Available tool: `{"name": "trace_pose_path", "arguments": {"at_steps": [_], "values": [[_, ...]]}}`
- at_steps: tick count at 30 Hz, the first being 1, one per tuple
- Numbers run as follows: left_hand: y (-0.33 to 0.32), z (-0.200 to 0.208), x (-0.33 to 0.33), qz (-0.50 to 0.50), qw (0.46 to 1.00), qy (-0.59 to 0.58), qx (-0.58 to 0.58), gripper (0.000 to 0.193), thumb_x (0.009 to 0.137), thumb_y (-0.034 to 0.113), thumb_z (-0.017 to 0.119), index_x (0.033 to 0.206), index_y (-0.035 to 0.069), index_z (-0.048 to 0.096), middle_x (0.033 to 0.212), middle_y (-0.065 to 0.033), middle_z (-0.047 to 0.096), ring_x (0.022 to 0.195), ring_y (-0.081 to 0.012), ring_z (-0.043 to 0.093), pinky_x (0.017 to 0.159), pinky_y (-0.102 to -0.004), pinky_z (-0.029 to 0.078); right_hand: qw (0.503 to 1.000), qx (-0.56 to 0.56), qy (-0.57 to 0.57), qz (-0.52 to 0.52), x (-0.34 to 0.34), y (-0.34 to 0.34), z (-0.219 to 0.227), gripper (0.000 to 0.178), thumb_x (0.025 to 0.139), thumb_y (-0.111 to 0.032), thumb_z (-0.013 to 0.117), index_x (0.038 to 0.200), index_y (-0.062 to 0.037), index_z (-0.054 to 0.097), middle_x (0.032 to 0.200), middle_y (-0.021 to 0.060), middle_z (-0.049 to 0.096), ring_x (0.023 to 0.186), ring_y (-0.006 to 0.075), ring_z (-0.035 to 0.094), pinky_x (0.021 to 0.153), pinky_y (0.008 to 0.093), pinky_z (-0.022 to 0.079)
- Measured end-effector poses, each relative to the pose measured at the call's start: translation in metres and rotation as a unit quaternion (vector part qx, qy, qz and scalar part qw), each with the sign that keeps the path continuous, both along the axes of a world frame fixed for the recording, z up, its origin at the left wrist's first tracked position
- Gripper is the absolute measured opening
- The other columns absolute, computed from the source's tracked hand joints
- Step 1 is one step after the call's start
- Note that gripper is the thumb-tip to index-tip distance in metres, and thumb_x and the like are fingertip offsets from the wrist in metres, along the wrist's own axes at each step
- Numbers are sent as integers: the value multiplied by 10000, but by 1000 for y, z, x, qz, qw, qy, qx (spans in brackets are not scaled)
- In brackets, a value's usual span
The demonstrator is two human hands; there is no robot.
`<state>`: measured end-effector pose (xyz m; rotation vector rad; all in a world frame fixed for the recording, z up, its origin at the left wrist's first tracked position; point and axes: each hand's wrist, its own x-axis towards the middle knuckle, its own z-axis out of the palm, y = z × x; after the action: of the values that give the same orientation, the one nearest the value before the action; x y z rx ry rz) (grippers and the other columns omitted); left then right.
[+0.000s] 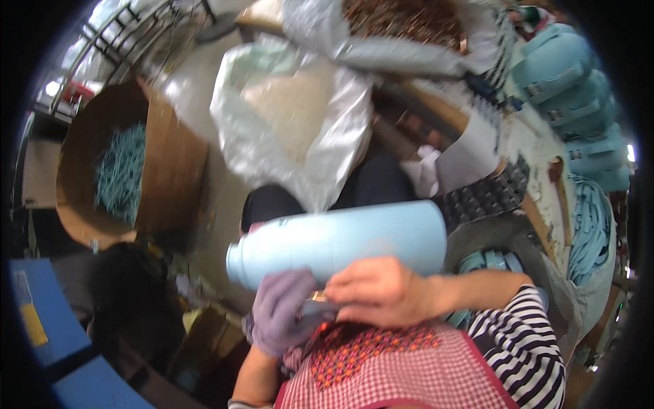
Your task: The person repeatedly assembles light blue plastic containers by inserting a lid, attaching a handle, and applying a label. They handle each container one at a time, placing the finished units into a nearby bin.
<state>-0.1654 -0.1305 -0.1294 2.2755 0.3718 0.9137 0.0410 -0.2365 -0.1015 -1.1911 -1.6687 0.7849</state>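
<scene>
Across my lap lies a light blue plastic bottle-shaped shell (340, 238), its narrow neck to the left and wide end to the right. My left hand (281, 312), in a purple-grey glove, is closed just below the neck end; what its fingers hold is hidden. My bare right hand (381, 293) meets it from the right, fingertips pinched together against the near side of the shell. Between the two hands shows a small copper-coloured piece (318, 296), too small to make out fully.
A cardboard drum (174, 160) with thin blue strips stands left. Ahead is a white plastic sack (235, 136) of pale small pieces; beyond it, a bag of copper-coloured bits (402, 24). Blue moulded parts (579, 102) are stacked right, above a sack of blue strips (589, 228). Blue boxes (51, 313) sit lower left.
</scene>
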Motion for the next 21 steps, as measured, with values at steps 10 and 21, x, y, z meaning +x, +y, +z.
{"name": "trace_pose_path", "arguments": {"at_steps": [10, 21], "values": [[35, 49, 23, 68, 962, 157, -215, 276, 839, 241, 706, 976, 5, 665, 866, -153, 660, 802, -339, 649, 740, -412, 518, 934, 67, -104, -335, 176, 108, 34, 188, 925, -153, 655, 956, 21, 719, 889, 110, 708, 778, 169, 647, 703, 314, 513], [59, 24, 62, -18, 870, 228, -437, 321, 901, 90, 618, 1204, -16, 614, 1049, -112, 697, 953, -161, 648, 881, -306, 507, 807, -46, -364, -463, 316, 227, 9, 201, 780, -284, 733, 911, -141, 786, 1039, 85, 722, 963, 301, 681, 835, 425, 540]]}}
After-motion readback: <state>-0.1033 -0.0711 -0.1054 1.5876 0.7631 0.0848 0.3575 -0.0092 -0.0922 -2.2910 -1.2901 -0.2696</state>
